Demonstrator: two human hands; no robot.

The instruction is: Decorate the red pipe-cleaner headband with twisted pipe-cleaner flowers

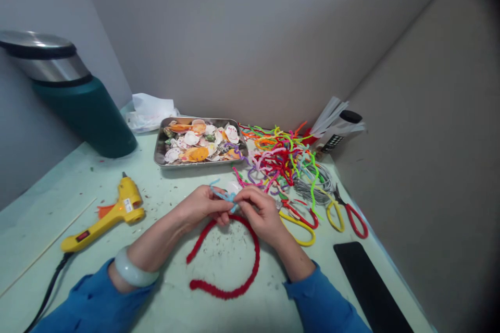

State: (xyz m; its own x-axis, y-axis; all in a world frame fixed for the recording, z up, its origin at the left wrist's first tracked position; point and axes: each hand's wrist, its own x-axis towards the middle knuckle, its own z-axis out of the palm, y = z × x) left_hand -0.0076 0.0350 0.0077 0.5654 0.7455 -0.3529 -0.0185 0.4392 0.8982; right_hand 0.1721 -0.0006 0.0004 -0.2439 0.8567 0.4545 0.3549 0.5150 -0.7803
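Note:
Both hands meet near the middle of the table, pinching a light blue pipe cleaner [226,196] that is bent into a small looped shape. My left hand [201,205] grips it from the left, a loose end sticking up above the fingers. From the right, my right hand [261,210] closes thumb and forefinger on the same piece; the exact grip is partly hidden. Just below the hands, a thick red fuzzy strip [255,262] lies on the table, curved into an open ring with its gap at the left.
A metal tray [199,166] of shells stands behind, with a heap of coloured pipe cleaners [281,158] beside it. Left are a yellow glue gun [113,216] and a large green bottle [89,119]. Pliers [299,221], scissors [347,213] and a black slab [367,286] lie right.

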